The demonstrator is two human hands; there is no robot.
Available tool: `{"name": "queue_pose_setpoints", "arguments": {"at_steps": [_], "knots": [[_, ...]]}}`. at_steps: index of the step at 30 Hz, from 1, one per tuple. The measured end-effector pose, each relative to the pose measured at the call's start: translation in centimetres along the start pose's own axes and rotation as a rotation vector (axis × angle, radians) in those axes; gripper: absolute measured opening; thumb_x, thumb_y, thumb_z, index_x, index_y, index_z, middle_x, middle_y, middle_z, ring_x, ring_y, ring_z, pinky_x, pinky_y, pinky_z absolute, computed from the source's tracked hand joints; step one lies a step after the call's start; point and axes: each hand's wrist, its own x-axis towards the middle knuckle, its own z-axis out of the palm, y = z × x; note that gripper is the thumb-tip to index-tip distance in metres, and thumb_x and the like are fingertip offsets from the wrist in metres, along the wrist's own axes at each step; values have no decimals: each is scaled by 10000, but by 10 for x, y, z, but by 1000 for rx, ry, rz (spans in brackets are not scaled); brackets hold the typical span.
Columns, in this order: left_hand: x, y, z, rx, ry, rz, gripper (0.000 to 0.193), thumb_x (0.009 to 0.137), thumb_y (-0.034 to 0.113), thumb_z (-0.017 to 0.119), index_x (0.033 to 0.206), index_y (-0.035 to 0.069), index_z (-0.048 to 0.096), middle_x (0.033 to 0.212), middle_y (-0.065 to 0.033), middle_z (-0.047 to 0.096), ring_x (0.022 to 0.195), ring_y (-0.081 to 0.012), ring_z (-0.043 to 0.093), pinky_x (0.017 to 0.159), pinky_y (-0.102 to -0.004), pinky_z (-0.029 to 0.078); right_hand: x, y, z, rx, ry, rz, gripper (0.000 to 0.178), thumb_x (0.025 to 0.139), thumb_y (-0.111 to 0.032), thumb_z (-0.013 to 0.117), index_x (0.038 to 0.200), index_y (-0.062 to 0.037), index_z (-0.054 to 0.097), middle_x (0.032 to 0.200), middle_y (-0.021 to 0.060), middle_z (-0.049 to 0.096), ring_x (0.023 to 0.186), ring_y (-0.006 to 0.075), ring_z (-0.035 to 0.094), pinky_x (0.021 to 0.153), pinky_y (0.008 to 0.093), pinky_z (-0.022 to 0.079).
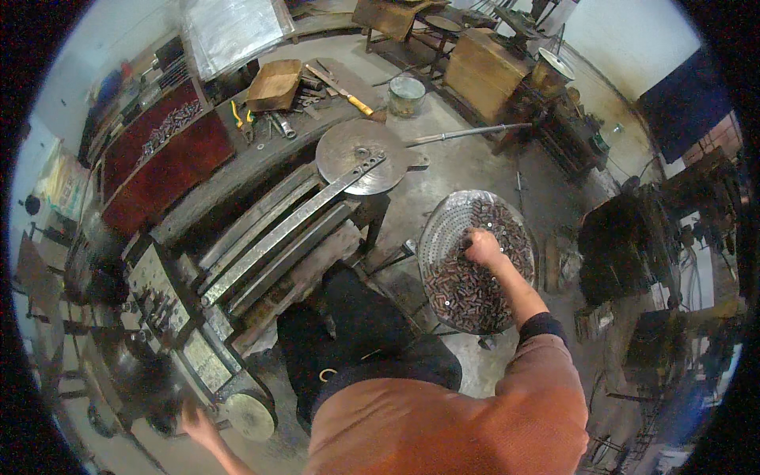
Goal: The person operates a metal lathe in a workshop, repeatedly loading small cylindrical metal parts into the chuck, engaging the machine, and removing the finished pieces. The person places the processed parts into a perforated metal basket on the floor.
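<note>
Right of centre, many small metal pieces are left in a perforated tray, bare at upper left. They are reached by the right hand, fingers bent; whether any is pinched, or how the blurred left hand, lower left, is set, cannot be told.

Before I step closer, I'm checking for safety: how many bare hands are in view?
2: the right hand is at the small metal pieces in a round tray; the left hand is at lower left, near a pale disc. No others show.
</note>
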Motion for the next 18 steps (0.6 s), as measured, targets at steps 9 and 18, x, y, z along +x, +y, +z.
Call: {"name": "queue_pose_setpoints", "arguments": {"at_steps": [9,18], "knots": [[-2,33,0,-1,-103,-60,314,785,42,549,1071,-84,562,1066,-196,601,989,-271,570,883,-346,420,26,8,8,-40,-373,145,344,550,-176,652,863,-34,665,1115,137,573,1011,316,547,875,364,447],[0,117,-73,-226,-99,18,319,820,83,579,1105,-57,554,926,-84,624,812,-130,563,714,-249,458,25,-128,-86,789,120,-212,476,633,-294,595,1019,-20,645,1131,175,557,1047,303,537,900,374,408]]}}
